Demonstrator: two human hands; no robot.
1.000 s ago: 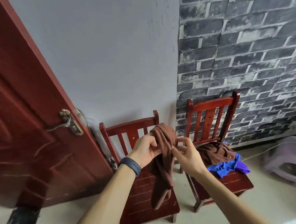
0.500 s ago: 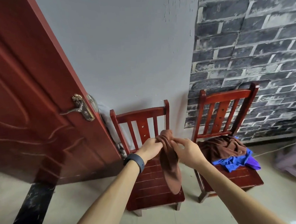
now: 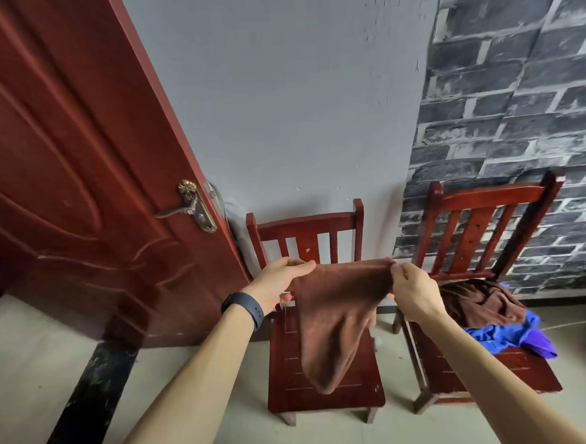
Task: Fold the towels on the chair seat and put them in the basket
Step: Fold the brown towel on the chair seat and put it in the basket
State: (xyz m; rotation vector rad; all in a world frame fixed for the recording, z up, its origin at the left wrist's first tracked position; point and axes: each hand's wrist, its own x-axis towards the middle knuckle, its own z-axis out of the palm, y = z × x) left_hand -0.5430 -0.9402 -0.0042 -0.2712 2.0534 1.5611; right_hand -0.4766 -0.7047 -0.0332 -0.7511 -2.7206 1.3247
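A brown towel [image 3: 335, 315] hangs stretched between my hands above the seat of the left red wooden chair [image 3: 324, 391]. My left hand [image 3: 278, 284] pinches its upper left corner and my right hand [image 3: 414, 291] pinches its upper right corner. The towel's lower end tapers to a point just over the seat. On the right chair's seat [image 3: 520, 376] lie another brown towel [image 3: 478, 301], crumpled, and a blue towel [image 3: 511, 335] partly under it. No basket is in view.
A dark red door [image 3: 75, 166] with a brass handle [image 3: 191, 207] stands open on the left, close to the left chair. A grey wall and a brick-pattern wall rise behind the chairs. Pale floor with a black strip [image 3: 86, 402] lies below.
My hands have moved apart, spreading the bunched brown towel out along its top edge. The view has shifted left, so the chairs sit further right.
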